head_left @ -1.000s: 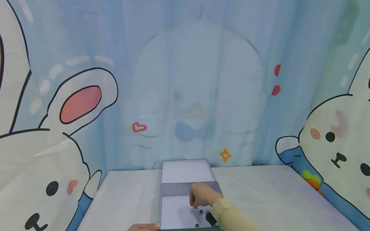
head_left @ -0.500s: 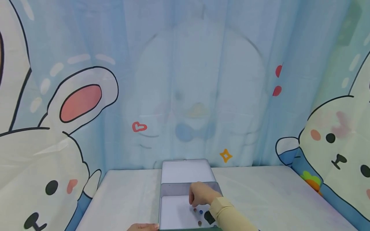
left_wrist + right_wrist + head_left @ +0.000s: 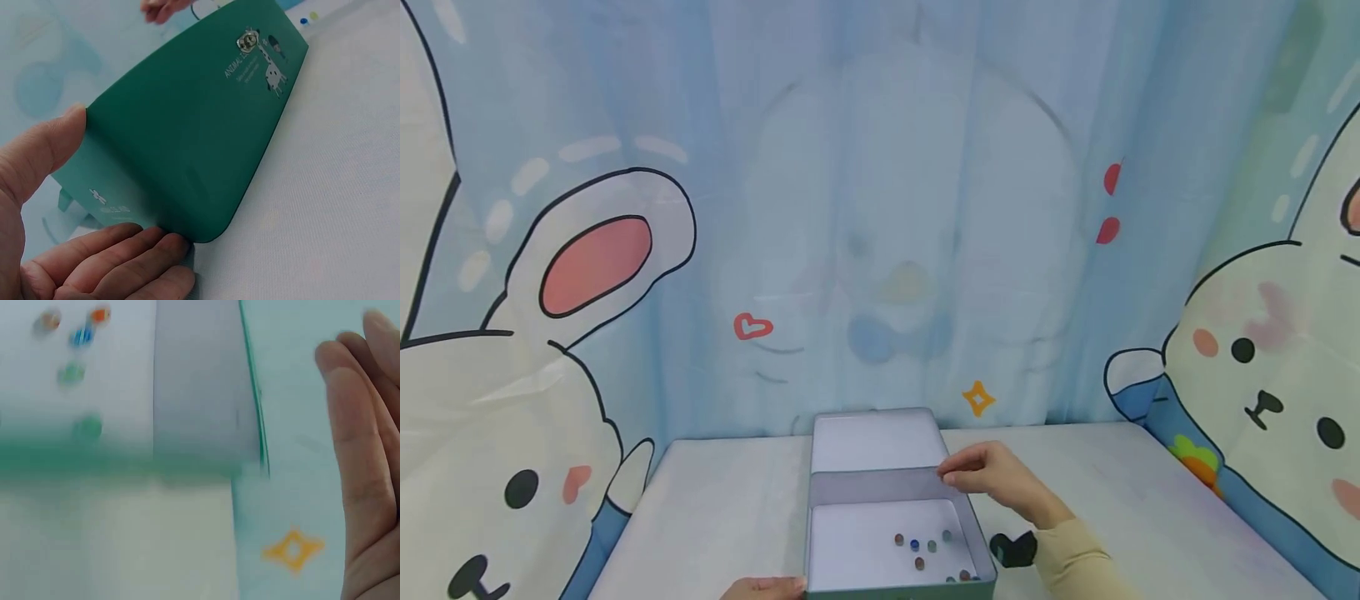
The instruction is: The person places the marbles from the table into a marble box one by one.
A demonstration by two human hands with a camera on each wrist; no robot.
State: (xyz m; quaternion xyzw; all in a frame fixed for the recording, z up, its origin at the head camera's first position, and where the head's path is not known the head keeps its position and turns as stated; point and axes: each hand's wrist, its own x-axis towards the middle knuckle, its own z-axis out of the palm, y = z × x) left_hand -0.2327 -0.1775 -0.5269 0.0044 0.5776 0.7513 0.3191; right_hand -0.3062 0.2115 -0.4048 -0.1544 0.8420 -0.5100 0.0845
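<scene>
A green tin box (image 3: pixel 169 131) with a giraffe print and a metal clasp lies with its lid (image 3: pixel 876 442) folded back. My left hand (image 3: pixel 106 250) holds its front left corner, thumb on the rim and fingers along the lower side. Several small glass marbles lie scattered inside, among them a blue marble (image 3: pixel 914 545), a brown marble (image 3: pixel 898 539) and a green marble (image 3: pixel 932 546). Over the box's right rear edge hovers my right hand (image 3: pixel 1000 479), its fingers held together. In the right wrist view its fingers (image 3: pixel 356 437) look nearly straight, and no marble shows in them.
The box stands on a white-covered table (image 3: pixel 737 500). Behind hangs a light blue curtain (image 3: pixel 887 208) printed with cartoon rabbits. A dark object (image 3: pixel 1013 550) shows beside the right sleeve (image 3: pixel 1078 558).
My right hand has risen from inside the box and moved right and back, its fingers straightening. More marbles show in the box now. My left hand stays at the corner.
</scene>
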